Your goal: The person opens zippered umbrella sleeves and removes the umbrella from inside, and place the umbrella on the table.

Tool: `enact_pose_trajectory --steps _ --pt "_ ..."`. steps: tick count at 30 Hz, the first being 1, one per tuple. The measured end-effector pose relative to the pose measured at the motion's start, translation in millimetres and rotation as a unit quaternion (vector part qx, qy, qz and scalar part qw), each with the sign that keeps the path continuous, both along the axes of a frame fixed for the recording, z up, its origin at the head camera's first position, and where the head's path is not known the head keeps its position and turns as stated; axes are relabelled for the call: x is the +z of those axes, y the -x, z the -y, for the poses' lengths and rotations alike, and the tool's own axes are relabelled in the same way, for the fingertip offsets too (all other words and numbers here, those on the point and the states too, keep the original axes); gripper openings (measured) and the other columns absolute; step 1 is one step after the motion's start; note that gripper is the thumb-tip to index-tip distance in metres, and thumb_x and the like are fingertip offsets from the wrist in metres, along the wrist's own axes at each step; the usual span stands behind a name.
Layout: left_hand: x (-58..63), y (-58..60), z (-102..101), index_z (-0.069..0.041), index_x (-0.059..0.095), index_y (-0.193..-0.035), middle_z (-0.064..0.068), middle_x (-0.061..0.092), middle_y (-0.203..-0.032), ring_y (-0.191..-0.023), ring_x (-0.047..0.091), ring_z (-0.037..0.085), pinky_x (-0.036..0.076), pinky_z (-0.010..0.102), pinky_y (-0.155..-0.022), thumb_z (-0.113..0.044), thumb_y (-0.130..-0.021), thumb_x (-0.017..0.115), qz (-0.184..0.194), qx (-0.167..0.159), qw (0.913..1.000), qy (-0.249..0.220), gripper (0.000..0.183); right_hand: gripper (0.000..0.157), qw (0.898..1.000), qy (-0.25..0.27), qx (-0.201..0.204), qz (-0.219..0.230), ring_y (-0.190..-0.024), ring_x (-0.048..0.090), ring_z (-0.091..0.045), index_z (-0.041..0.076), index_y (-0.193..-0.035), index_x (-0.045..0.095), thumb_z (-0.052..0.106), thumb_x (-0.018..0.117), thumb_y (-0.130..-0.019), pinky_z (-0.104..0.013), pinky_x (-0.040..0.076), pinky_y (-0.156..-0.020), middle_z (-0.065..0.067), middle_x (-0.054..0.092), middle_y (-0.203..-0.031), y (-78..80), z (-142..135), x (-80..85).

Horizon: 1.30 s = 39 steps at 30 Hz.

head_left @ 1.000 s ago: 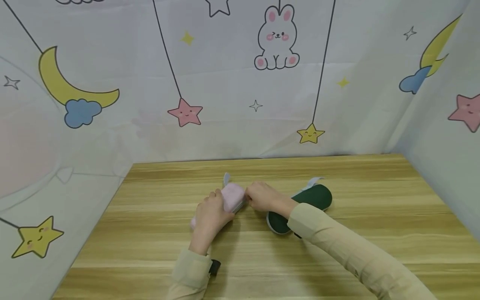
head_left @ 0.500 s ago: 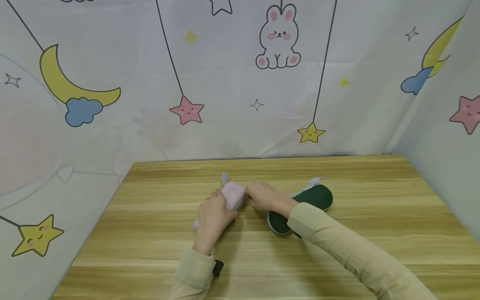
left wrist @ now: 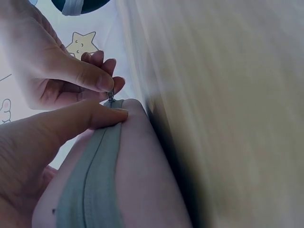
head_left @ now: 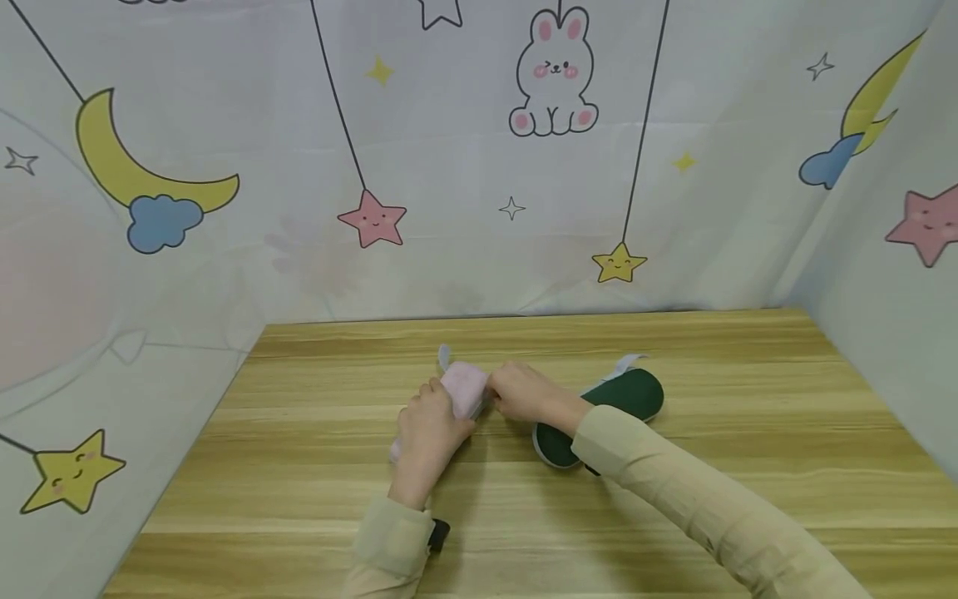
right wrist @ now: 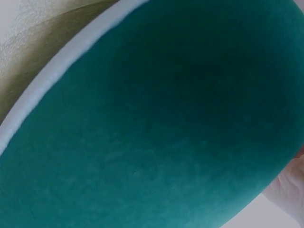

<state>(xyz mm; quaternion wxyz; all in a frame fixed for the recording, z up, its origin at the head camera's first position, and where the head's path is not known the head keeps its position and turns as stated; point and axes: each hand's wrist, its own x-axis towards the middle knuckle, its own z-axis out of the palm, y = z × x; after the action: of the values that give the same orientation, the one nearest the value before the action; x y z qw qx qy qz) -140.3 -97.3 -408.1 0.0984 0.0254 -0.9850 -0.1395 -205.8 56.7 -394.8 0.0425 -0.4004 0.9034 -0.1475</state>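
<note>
A pink zippered pouch [head_left: 464, 388] lies on its side at the middle of the wooden table. My left hand [head_left: 428, 426] grips it from above, covering much of its body. In the left wrist view its grey zipper tape [left wrist: 95, 175] runs along the side, with the left thumb [left wrist: 107, 116] pressed near the far end. Just beyond that thumb, my right hand [left wrist: 57, 71] pinches the small metal zipper pull [left wrist: 110, 96] between thumb and finger. The two rows of the zipper lie together along the visible length. A pale fabric loop [head_left: 444, 356] sticks up behind the pouch.
A dark green case [head_left: 632, 393] with white piping and a pale strap [head_left: 629, 363] lies under the right forearm and fills most of the right wrist view. The wooden table [head_left: 299, 366] meets a printed cloth backdrop [head_left: 449, 274] at its far edge.
My left hand and the near end of the pouch have shifted slightly to the right, while the loop has tipped slightly left. The right hand stays nearly in place at the pouch's end.
</note>
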Motion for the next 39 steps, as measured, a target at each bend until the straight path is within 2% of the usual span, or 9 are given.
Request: enact_pose_trajectory --steps 4,7,15,25,32,39 --pt "0.8 -0.4 -2 0.009 0.059 -0.099 0.019 0.063 -0.082 -0.069 0.064 0.034 0.052 0.042 -0.056 -0.028 -0.066 0.083 -0.001 0.009 0.9999 -0.009 0.055 0.036 1.0 0.003 0.005 -0.008 -0.052 0.023 -0.008 0.014 -0.059 0.04 -0.004 0.056 -0.085 -0.02 0.02 -0.051 0.006 0.027 -0.055 -0.5 1 -0.4" --pt "0.8 -0.6 -3 0.009 0.059 -0.099 0.018 0.062 -0.081 -0.069 0.065 0.034 0.052 0.042 -0.055 -0.028 -0.066 0.083 -0.004 0.014 0.9999 -0.008 0.055 0.038 1.0 0.004 0.004 -0.009 -0.052 0.022 -0.008 0.016 -0.059 0.037 -0.004 0.056 -0.085 -0.02 0.019 -0.051 0.006 0.026 -0.055 -1.0 2 -0.4" --pt "-0.4 -0.2 -6 0.011 0.059 -0.102 0.019 0.063 -0.083 -0.07 0.066 0.035 0.052 0.043 -0.055 -0.027 -0.065 0.083 -0.011 0.026 0.9996 -0.007 0.058 0.037 1.0 -0.003 0.003 -0.009 -0.053 0.023 -0.009 0.015 -0.059 0.038 -0.004 0.056 -0.085 -0.021 0.019 -0.052 0.005 0.026 -0.055 -0.4 2 -1.8" --pt "0.9 -1.4 -9 0.008 0.06 -0.095 0.017 0.062 -0.078 -0.066 0.065 0.033 0.05 0.041 -0.052 -0.027 -0.064 0.084 -0.027 0.035 0.999 -0.004 0.053 0.036 1.0 -0.003 0.004 -0.015 -0.053 0.025 -0.009 0.014 -0.06 0.04 -0.003 0.057 -0.087 -0.02 0.02 -0.052 0.005 0.029 -0.055 -1.3 2 -1.2" --pt "0.6 -1.2 -10 0.008 0.06 -0.096 0.016 0.062 -0.08 -0.068 0.065 0.033 0.051 0.042 -0.054 -0.028 -0.065 0.083 -0.014 0.042 0.999 -0.01 0.053 0.036 1.0 0.002 0.008 -0.014 -0.053 0.023 -0.008 0.013 -0.06 0.038 -0.004 0.056 -0.087 -0.02 0.019 -0.051 0.006 0.027 -0.055 -1.1 2 -1.5" --pt "0.8 -1.5 -11 0.008 0.059 -0.096 0.017 0.062 -0.08 -0.069 0.065 0.033 0.05 0.042 -0.055 -0.028 -0.067 0.081 -0.007 0.048 0.9987 -0.013 0.051 0.035 1.0 0.007 0.01 -0.024 -0.053 0.028 -0.008 0.014 -0.062 0.04 -0.004 0.058 -0.086 -0.019 0.023 -0.052 0.005 0.033 -0.057 -4.3 2 1.3"
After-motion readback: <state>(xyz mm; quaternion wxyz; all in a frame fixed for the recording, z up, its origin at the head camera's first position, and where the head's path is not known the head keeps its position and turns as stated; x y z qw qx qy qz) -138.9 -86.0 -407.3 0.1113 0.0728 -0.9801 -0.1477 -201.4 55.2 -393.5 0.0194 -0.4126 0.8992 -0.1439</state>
